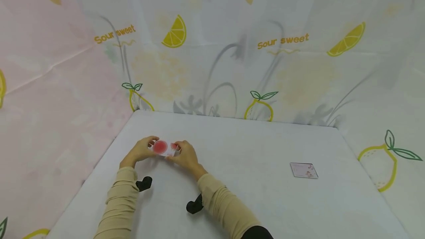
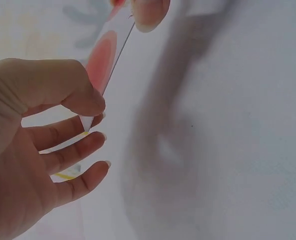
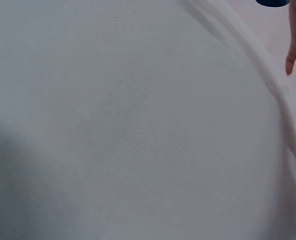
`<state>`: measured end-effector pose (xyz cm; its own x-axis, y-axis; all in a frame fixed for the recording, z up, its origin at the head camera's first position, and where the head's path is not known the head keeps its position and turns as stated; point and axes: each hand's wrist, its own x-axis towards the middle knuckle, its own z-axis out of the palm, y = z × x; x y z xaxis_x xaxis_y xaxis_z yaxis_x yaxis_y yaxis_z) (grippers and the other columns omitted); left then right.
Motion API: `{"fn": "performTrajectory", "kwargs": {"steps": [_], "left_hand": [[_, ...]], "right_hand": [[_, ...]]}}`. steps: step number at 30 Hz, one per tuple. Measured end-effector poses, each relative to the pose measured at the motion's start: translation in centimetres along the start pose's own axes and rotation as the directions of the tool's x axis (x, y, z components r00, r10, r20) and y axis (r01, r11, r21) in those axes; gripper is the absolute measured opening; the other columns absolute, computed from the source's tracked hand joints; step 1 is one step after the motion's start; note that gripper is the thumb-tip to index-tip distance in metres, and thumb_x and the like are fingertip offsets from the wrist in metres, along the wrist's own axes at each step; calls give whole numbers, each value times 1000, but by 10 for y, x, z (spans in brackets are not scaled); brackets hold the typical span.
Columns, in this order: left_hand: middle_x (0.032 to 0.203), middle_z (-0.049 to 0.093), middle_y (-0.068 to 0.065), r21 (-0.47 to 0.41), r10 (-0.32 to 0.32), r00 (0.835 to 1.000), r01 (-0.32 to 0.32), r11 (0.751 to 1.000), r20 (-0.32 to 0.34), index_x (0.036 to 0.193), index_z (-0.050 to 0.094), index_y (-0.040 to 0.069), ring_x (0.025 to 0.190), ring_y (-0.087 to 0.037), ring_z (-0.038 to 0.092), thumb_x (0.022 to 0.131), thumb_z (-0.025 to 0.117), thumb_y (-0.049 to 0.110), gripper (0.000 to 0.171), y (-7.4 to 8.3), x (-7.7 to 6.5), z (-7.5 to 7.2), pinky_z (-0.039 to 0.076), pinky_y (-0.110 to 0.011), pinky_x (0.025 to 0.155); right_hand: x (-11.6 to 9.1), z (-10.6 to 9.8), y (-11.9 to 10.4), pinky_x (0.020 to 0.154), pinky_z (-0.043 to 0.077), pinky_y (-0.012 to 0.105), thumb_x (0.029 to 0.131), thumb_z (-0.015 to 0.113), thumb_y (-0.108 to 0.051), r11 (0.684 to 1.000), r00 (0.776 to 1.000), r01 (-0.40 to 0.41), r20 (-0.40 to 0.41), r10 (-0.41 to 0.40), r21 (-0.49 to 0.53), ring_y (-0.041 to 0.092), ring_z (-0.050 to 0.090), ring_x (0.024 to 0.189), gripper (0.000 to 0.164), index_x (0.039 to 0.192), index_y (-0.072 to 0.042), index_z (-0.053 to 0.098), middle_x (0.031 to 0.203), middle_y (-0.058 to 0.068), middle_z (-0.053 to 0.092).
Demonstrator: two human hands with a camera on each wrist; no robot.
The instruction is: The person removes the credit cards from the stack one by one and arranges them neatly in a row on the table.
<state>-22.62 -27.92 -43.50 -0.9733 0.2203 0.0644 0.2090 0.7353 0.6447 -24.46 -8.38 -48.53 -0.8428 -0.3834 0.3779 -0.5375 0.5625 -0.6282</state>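
Above the left part of the table, both hands hold a thin white card [image 1: 168,152] with a red-pink round print and a smaller red patch. My left hand [image 1: 141,151] pinches its left end. In the left wrist view this left hand [image 2: 33,135] has its thumb against the card [image 2: 101,62], the other fingers behind and below it. My right hand [image 1: 187,156] grips the right end of the card between thumb and fingers; only its fingertips [image 2: 150,12] show at the top of the left wrist view. The right wrist view shows no card.
A flat rectangular card-like piece [image 1: 304,170] with a pinkish flower print lies on the right part of the white table [image 1: 239,180]. A lemon-patterned cloth [image 1: 212,65] hangs behind and at the sides. Black wrist mounts [image 1: 144,184] stick out from both sleeves.
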Motion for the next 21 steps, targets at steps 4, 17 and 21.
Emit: {"fn": "performTrajectory", "kwargs": {"steps": [4, 17, 21], "left_hand": [[96, 58, -29, 26, -39, 999, 39, 999, 2, 116, 50, -15, 89, -41, 56, 64, 74, 1, 59, -9, 0, 7, 47, -50, 78], [100, 55, -32, 111, -129, 991, 125, 986, 26, 116, 53, -11, 94, -43, 52, 63, 71, -2, 56, -15, -5, 18, 45, -51, 80], [103, 53, -33, 120, -165, 986, 161, 980, 20, 117, 53, -10, 99, -45, 48, 63, 71, -1, 57, -14, -6, 18, 42, -54, 84]], "right_hand": [[-3, 10, 1, 61, 38, 15, 69, 83, -37, 1000, 999, -21, 32, 21, -14, 7, 47, 69, 52, 105, -3, 67, 82, 1, 56], [-17, 27, 5, 72, 41, 21, 71, 78, -48, 975, 1000, 12, 12, -10, -221, 13, 50, 82, 55, 107, -8, 67, 90, 1, 58], [-17, 30, 7, 73, 39, 21, 71, 78, -48, 972, 999, 26, -32, -35, -233, 15, 48, 84, 55, 106, -7, 68, 92, 3, 56]]}}
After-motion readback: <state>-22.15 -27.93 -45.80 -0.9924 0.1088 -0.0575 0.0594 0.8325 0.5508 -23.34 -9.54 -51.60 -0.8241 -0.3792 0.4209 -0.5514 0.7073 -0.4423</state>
